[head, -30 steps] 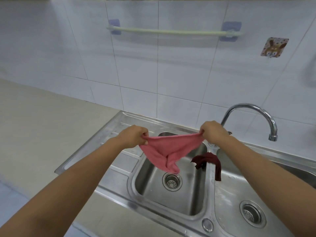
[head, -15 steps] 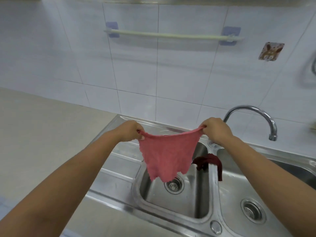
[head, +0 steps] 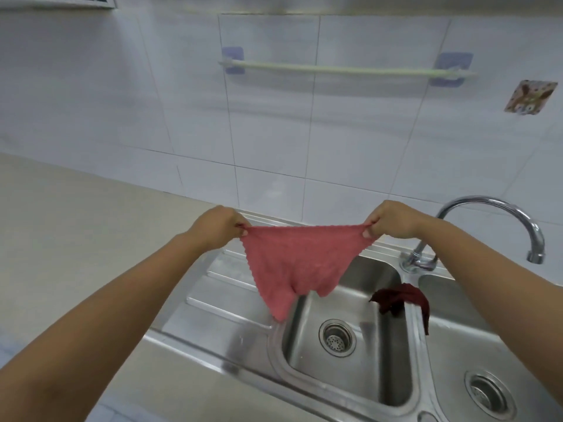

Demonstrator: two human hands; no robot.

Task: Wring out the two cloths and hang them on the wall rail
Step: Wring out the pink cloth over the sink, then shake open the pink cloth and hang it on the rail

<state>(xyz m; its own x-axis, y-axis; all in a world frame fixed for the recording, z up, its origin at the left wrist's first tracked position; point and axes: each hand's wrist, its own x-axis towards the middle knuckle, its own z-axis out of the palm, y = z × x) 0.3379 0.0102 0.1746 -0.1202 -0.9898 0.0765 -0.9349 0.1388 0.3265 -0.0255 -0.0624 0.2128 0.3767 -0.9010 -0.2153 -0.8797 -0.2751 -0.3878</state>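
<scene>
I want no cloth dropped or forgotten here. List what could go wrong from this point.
1. The left hand and right hand pinch only the top corners of the pink cloth; a corner could slip on the way up to the wall rail, dropping it into the sink.
2. The dark red cloth lies bunched over the divider between the basins; it may slide in or be overlooked.
</scene>
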